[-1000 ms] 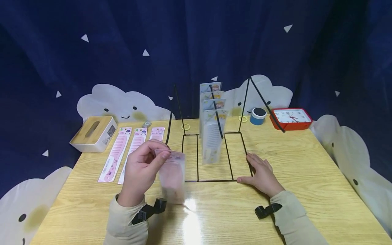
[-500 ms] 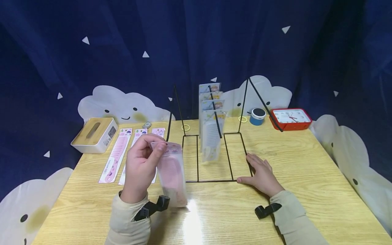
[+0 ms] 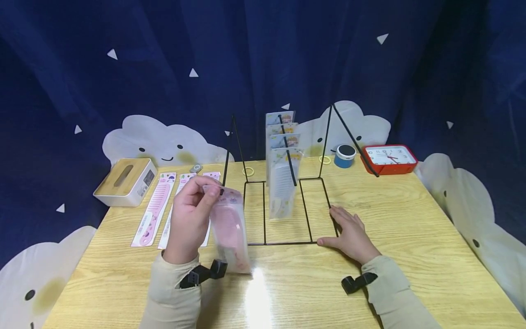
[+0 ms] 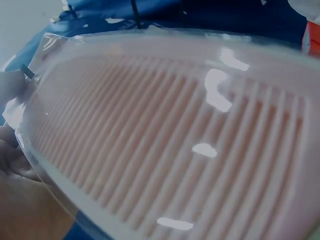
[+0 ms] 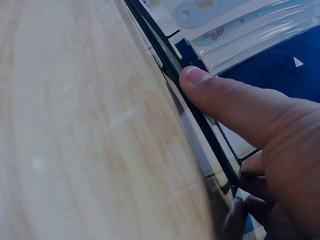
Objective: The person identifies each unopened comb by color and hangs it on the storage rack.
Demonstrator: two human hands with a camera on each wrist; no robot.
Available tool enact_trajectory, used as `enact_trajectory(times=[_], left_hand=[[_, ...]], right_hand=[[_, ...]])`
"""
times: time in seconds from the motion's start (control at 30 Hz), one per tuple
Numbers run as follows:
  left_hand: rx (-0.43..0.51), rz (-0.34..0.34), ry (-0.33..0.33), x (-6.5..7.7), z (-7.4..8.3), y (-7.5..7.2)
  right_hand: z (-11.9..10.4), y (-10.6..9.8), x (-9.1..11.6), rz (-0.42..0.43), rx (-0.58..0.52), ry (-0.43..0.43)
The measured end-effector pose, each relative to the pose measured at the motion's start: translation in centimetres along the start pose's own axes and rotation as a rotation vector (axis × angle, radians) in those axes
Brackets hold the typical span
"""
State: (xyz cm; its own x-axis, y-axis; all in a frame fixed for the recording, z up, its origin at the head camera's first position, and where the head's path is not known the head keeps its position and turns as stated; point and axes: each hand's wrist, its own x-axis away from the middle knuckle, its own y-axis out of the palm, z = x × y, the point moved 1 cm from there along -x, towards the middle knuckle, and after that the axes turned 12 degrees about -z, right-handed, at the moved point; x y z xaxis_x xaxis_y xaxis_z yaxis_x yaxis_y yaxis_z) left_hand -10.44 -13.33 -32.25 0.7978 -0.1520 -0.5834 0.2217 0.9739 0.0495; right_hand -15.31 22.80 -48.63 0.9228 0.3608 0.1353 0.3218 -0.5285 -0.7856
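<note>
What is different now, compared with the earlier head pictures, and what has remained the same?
The left hand has moved a little up and away from the person, carrying the pink comb packet along; the dark tip of the rack's left rod now seems to show at its top. Nothing was let go. The right hand stays on the rack, and the four hanging packets remain.

The held comb [image 3: 228, 227] is pink, the rack [image 3: 265, 219] black.
</note>
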Motion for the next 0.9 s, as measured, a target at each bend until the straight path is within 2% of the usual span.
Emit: enact_trajectory(times=[0.1,0.27,0.37,0.53,0.9], left_hand=[[0.036,0.000,-0.007,-0.5,-0.6,-0.1],[0.043,0.024,-0.054,-1.6,-1.4,-0.4],[0.077,0.011,-0.073,-2.6,-1.7,-0.5],[0.104,0.008,-0.116,-4.6,-2.5,-0.8],[0.138,0.056,-0.242,-9.4,-4.4,-2.2]], right_hand=[[0.0,-0.1,0.0,0.001,-0.002,-0.001],[0.0,-0.1,0.1,0.001,-0.011,-0.003],[0.0,-0.1,0.1,0.004,-0.012,0.001],[0.2,-0.1,0.1,0.007,-0.015,-0.002],[0.0,0.0,0.1,0.026,-0.012,-0.019]])
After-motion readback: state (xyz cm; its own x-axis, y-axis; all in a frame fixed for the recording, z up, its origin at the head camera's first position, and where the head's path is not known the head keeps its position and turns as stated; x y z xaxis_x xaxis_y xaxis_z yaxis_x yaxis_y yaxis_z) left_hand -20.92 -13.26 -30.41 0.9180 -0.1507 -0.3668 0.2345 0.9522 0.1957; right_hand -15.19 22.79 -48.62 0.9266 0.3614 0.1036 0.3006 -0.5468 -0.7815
